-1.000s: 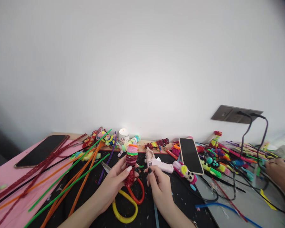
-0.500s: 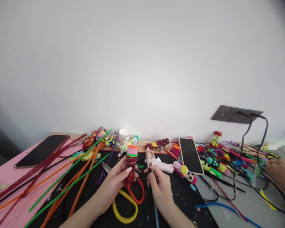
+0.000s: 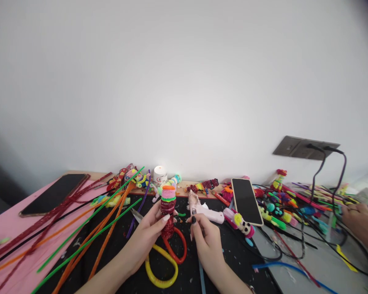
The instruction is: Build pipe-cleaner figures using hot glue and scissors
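My left hand (image 3: 147, 239) is closed round a small figure (image 3: 168, 208) wound from pipe cleaners, dark red below with green, pink and orange rings on top. It is held upright over a black mat (image 3: 119, 245). My right hand (image 3: 204, 237) grips the handle of a pale pink glue gun (image 3: 202, 209), whose nozzle points up and left, close beside the figure. Scissors with a red and a yellow loop handle (image 3: 168, 261) lie on the mat under both hands.
Long green, orange and red pipe cleaners (image 3: 88, 228) fan out at left over a pink sheet with a dark phone (image 3: 53, 194). A second phone (image 3: 247, 200), a lit candle (image 3: 160, 174), craft figures and cables crowd the right. Another person's hand (image 3: 360, 222) works at far right.
The figure in my left hand has tipped slightly left and down. My right hand and the glue gun have stayed in place.
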